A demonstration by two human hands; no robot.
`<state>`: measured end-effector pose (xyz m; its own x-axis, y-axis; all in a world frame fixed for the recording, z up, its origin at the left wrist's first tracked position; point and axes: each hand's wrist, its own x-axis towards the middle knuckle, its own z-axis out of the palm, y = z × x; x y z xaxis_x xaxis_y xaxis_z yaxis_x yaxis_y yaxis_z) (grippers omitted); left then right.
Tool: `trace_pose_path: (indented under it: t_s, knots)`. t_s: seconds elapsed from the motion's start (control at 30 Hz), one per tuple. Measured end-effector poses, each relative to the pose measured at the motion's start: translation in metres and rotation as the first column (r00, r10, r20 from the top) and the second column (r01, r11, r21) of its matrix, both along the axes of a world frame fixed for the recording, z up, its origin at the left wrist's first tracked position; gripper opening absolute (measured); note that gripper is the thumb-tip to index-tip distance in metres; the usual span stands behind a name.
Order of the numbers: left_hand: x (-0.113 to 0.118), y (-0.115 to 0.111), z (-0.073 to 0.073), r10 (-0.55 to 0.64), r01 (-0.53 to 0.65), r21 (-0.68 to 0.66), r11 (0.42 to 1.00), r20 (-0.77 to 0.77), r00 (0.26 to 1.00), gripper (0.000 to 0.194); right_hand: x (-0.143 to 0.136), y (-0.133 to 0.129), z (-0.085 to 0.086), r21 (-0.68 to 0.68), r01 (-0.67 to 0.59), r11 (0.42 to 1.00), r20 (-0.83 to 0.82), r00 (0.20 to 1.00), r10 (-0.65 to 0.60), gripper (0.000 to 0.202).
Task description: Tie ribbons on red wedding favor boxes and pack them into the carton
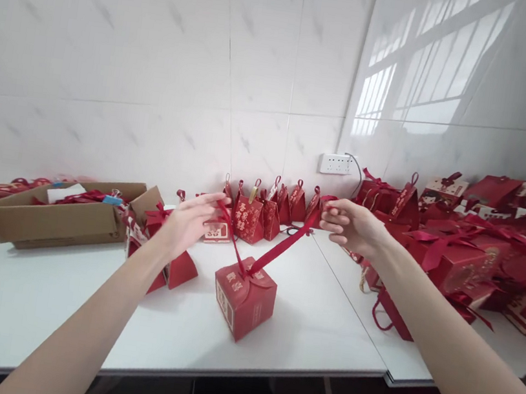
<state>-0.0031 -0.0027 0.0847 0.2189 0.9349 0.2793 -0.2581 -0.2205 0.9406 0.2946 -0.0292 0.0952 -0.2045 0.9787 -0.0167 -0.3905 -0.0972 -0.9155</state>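
A red gift box [245, 299] with gold lettering sits on the white table near its front edge. A dark red ribbon [280, 246] rises from the middle of its lid in two strands that spread into a V. My left hand [196, 220] is closed on the left strand, pinched at the fingertips. On the other side, my right hand [349, 225] grips the end of the right strand, its fingers curled. Both hands are raised above the box and apart from it.
Left on the white table [301, 339] stands an open cardboard carton [57, 230] holding ribbons. Several small triangular red boxes [247, 218] line the wall. Red gift boxes [460, 257] are piled at the right. A power strip [339, 164] is on the tiled wall.
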Motion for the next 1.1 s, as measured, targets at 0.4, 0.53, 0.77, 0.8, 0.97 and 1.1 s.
trace_pose_path:
  t_s: [0.4, 0.53, 0.77, 0.8, 0.97, 1.1]
  knots:
    - [0.051, -0.006, 0.035, 0.053, 0.062, 0.320, 0.945, -0.340, 0.939, 0.013, -0.080, 0.033, 0.062, 0.080, -0.210, 0.974, 0.192, 0.963, 0.192, 0.021]
    - [0.041, -0.005, 0.032, 0.073, 0.004, 0.293, 0.956, -0.254, 0.965, 0.021, -0.089, 0.028, 0.064, 0.117, -0.246, 0.962, 0.240, 0.947, 0.213, 0.024]
    - [-0.047, -0.029, 0.019, 0.074, -0.041, 0.072, 0.997, -0.550, 0.832, 0.019, -0.006, -0.002, 0.054, 0.100, -0.406, 0.908, 0.583, 0.764, 0.278, 0.035]
    - [-0.061, -0.034, 0.017, 0.017, -0.040, -0.017, 0.999, -0.687, 0.727, 0.019, 0.013, -0.006, 0.054, 0.020, -0.514, 0.857, 0.754, 0.571, 0.325, 0.028]
    - [-0.064, -0.039, 0.002, 0.061, -0.012, 0.060, 0.998, -0.965, 0.254, 0.026, 0.029, -0.010, 0.040, -0.213, -0.447, 0.869, 0.953, 0.102, 0.286, 0.034]
    - [-0.011, -0.025, -0.028, 0.094, 0.168, 0.169, 0.971, -0.919, 0.382, 0.036, -0.036, -0.012, -0.008, -0.115, -0.365, 0.924, 0.960, 0.198, 0.198, 0.043]
